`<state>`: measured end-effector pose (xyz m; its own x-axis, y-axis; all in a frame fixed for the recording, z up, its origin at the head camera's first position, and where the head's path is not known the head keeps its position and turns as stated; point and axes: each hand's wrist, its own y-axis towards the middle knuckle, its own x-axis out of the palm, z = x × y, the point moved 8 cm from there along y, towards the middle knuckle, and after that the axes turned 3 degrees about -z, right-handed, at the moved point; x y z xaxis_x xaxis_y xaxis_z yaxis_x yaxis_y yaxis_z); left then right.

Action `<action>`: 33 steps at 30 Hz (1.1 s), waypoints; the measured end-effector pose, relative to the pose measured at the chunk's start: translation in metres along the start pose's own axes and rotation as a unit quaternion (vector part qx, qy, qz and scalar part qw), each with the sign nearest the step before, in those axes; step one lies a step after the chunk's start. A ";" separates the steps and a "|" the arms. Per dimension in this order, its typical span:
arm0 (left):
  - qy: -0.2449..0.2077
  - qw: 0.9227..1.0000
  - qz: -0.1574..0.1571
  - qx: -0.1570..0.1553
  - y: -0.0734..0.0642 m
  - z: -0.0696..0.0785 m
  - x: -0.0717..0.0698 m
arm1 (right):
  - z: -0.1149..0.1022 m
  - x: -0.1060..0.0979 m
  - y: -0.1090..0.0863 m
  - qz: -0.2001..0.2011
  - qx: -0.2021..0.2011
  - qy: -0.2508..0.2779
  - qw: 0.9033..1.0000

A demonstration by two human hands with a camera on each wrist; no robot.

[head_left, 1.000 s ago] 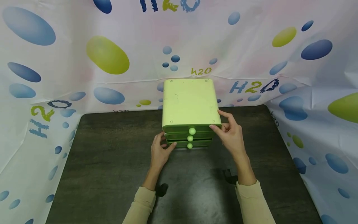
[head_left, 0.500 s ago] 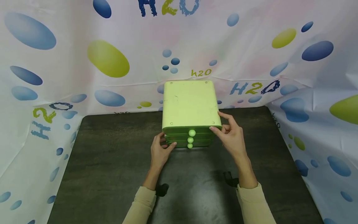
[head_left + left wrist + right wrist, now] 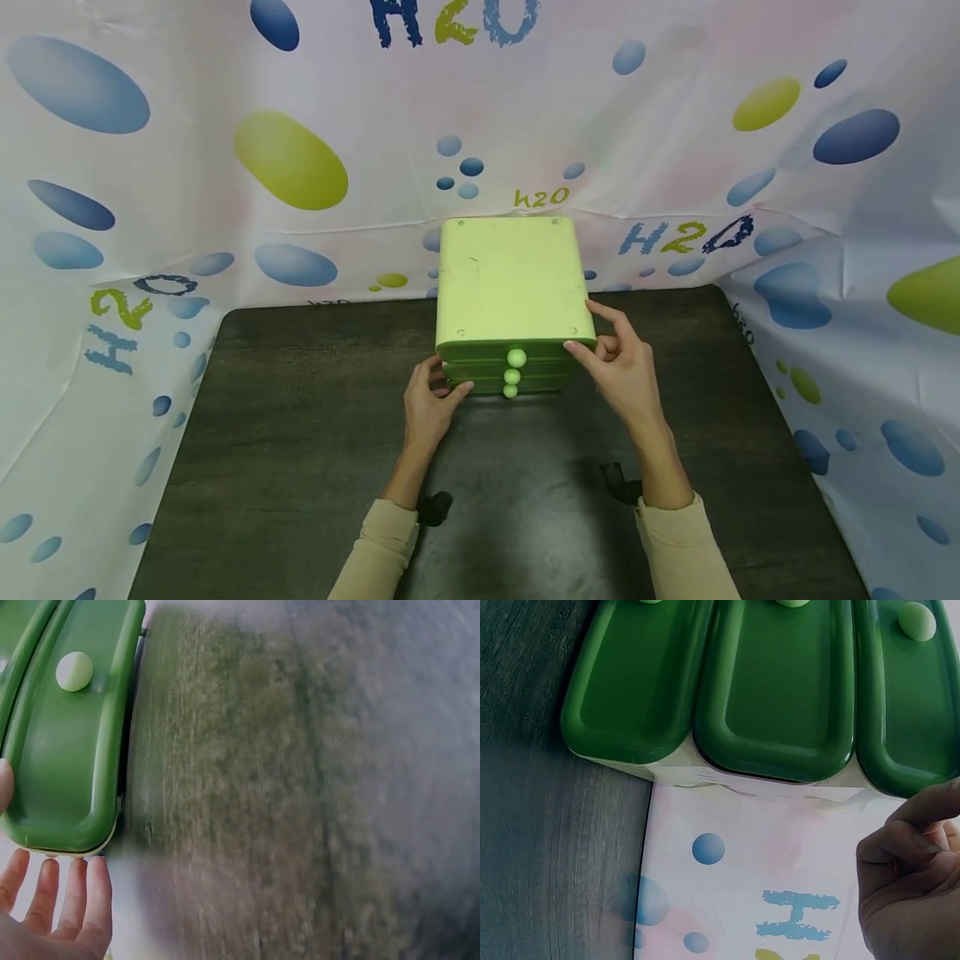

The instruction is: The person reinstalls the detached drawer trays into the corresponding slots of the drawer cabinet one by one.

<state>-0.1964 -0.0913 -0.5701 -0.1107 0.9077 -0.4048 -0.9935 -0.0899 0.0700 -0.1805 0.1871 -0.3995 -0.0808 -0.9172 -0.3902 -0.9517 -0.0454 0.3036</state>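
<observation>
A small drawer cabinet [image 3: 513,279] with a pale green top and darker green drawer fronts stands upright at the back of the table. Round light-green knobs mark its three drawers, one above another; in the right wrist view the middle drawer [image 3: 780,682] shows in full width. My left hand [image 3: 430,408] holds the lower left front corner, thumb on the front and fingers against the side. In the left wrist view its fingertips meet the side by the bottom drawer [image 3: 67,765]. My right hand [image 3: 626,367] grips the upper right corner, thumb at the front edge, index finger along the side.
Dark wood-look table [image 3: 300,450] extends around the cabinet. A white curtain [image 3: 375,92] with coloured spots and lettering hangs behind it and at both sides. Dark wrist-camera mounts [image 3: 433,508] show at both wrists.
The dark gap above the bottom drawer has gone, and the lower drawers sit flush. Both hands keep their places on the cabinet. The head view has shifted slightly.
</observation>
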 end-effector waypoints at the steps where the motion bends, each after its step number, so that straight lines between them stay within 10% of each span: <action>1: 0.000 1.000 0.000 0.003 0.000 0.000 0.000 | 0.000 0.000 0.000 0.000 -0.001 0.001 1.000; 20: 0.015 1.000 -0.016 0.008 0.005 0.000 -0.006 | 0.003 0.001 0.001 -0.014 -0.007 -0.015 1.000; 33: 0.025 0.999 -0.025 0.002 0.003 -0.002 -0.007 | 0.062 -0.010 -0.010 0.000 0.012 -0.066 0.998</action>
<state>-0.1988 -0.0990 -0.5685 -0.0613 0.8894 -0.4529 -0.9977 -0.0421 0.0524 -0.1884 0.2208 -0.4526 -0.1166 -0.8570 -0.5019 -0.9586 -0.0350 0.2826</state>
